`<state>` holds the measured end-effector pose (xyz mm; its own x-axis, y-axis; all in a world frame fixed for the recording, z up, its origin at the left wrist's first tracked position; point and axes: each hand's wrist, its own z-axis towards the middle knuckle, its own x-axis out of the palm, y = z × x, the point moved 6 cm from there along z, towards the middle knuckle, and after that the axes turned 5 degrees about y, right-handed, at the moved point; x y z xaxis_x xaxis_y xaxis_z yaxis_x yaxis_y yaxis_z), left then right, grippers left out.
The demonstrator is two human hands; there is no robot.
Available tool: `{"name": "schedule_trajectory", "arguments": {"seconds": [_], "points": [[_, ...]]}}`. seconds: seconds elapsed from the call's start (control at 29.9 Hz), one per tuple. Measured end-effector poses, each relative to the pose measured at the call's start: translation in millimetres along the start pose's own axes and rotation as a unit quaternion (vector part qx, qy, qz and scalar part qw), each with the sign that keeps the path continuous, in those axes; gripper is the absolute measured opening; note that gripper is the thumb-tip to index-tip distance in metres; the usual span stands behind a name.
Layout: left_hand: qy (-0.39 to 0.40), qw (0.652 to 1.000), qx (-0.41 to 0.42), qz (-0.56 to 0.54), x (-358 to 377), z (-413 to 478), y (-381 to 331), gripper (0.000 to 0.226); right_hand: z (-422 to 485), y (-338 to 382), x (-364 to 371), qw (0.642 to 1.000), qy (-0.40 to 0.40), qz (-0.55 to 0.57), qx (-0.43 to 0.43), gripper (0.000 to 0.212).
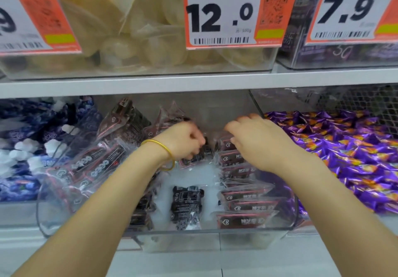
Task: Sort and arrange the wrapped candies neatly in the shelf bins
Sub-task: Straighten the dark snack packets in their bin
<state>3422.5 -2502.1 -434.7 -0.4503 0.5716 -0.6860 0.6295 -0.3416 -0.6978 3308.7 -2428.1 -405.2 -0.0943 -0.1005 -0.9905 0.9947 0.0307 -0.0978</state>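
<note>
Shelf bin [215,241] is being straightened: a dark packet [201,155] is being held in the left grip [183,141] (right grip [258,142] state cannot be told). Upright seating against the row [245,206] is being called for.

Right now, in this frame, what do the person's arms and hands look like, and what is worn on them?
No sleeves or gloves are in view. The left hand has a thin yellow-gold bangle at its wrist, with a second thin loop hanging just below it. The right hand and its wrist wear nothing visible.
</note>
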Motion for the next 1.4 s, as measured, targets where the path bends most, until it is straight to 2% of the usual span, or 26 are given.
{"name": "schedule_trajectory", "arguments": {"seconds": [0.03, 0.07, 0.13, 0.2, 0.3, 0.47, 0.6, 0.74, 0.87, 0.94, 1.04, 1.1, 1.17, 1.27, 1.4], "points": [[0.057, 0.990, 0.010, 0.126, 5, -8, 1, 0.019, -1, 0, 1, 1.000, -0.005, 0.000, -0.001, 0.027], [0.121, 0.966, 0.015, 0.227, 15, -15, 5, 0.028, -3, 0, 1, 1.000, -0.008, 0.001, -0.002, 0.028], [0.217, 0.913, -0.010, 0.344, 34, -25, 17, 0.054, -3, 1, 1, 1.000, -0.007, 0.004, -0.004, 0.031], [0.245, 0.888, -0.032, 0.387, 46, -26, 27, 0.069, -2, 1, 1, 1.000, -0.003, 0.004, 0.000, 0.033], [0.251, 0.856, -0.027, 0.451, 54, -22, 37, 0.071, -1, 1, 2, 1.000, 0.007, 0.002, 0.002, 0.035], [0.263, 0.849, -0.022, 0.459, 54, -23, 35, 0.072, -2, 0, 2, 1.000, 0.014, 0.000, 0.006, 0.037], [0.266, 0.879, -0.027, 0.395, 51, -25, 31, 0.067, -2, 0, 2, 1.000, 0.014, -0.002, 0.004, 0.039], [0.230, 0.928, 0.026, 0.294, 44, -24, 26, 0.053, -2, 1, 2, 1.000, 0.018, -0.001, 0.001, 0.040], [0.166, 0.976, 0.065, 0.122, 13, -26, 24, 0.037, -2, 1, 1, 1.000, 0.019, 0.004, 0.005, 0.041], [0.146, 0.986, 0.074, 0.023, -5, -28, 24, 0.031, -3, 1, 1, 1.000, 0.020, 0.004, 0.007, 0.040], [0.139, 0.984, 0.085, -0.075, -19, -29, 26, 0.031, -3, 1, 0, 1.000, 0.023, 0.004, 0.010, 0.037], [0.143, 0.978, 0.078, -0.129, -21, -29, 29, 0.021, -3, 1, -2, 1.000, 0.024, 0.007, 0.013, 0.033], [0.160, 0.973, 0.062, -0.155, -18, -28, 32, 0.009, -4, 1, -3, 0.999, 0.028, 0.010, 0.013, 0.031], [0.177, 0.969, 0.038, -0.169, -18, -29, 34, 0.014, -5, 1, -3, 0.999, 0.036, 0.015, 0.012, 0.033], [0.222, 0.906, 0.045, -0.358, -22, -34, 29, 0.036, -6, 0, -3, 0.999, 0.044, 0.019, 0.009, 0.032]]}}
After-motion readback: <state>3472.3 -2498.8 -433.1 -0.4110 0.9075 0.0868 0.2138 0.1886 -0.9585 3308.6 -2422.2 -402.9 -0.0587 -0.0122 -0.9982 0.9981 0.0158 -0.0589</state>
